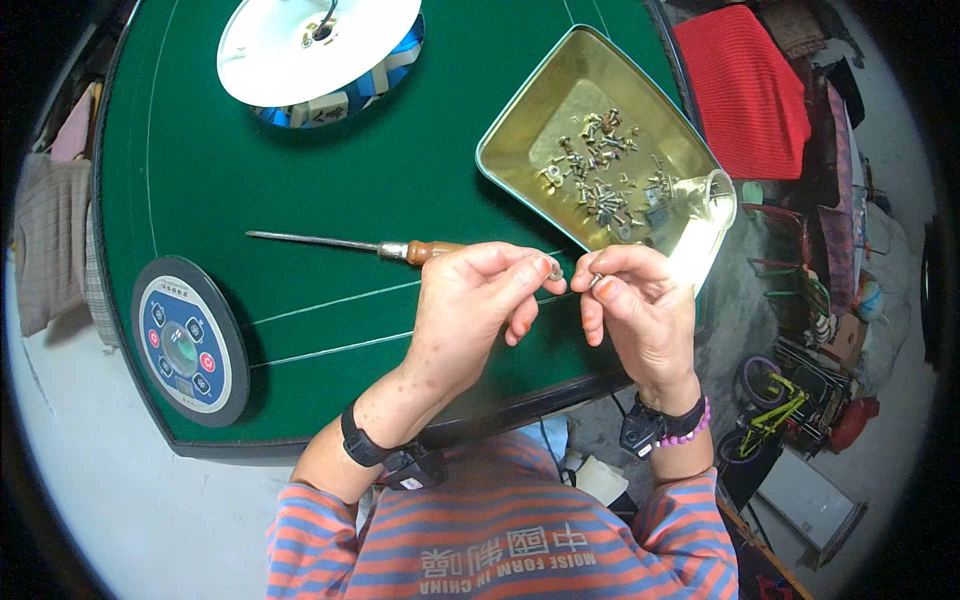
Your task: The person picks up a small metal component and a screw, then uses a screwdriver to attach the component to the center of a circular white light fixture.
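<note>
My left hand (pixel 465 305) pinches a small round metal piece (pixel 557 271) between thumb and forefinger; its exact kind is too small to tell. Close beside it, my right hand (pixel 645 320) holds a small screw (pixel 596 280) at its fingertips, a short gap away. Just beyond my left hand lies a screwdriver (pixel 320 240) with a wooden handle, its tip toward the left; my hand hides the handle's end. Past my right hand stands a rectangular gold-coloured tin (pixel 530 120), holding loose screws (pixel 605 200) and other small metal parts.
A clear plastic container (pixel 718 195) rests at the tin's near right corner. The green felt table (pixel 330 180) has a raised dark edge. A round control panel (pixel 182 335) sits at the left, and a white disc (pixel 300 60) rises over tiles at the back.
</note>
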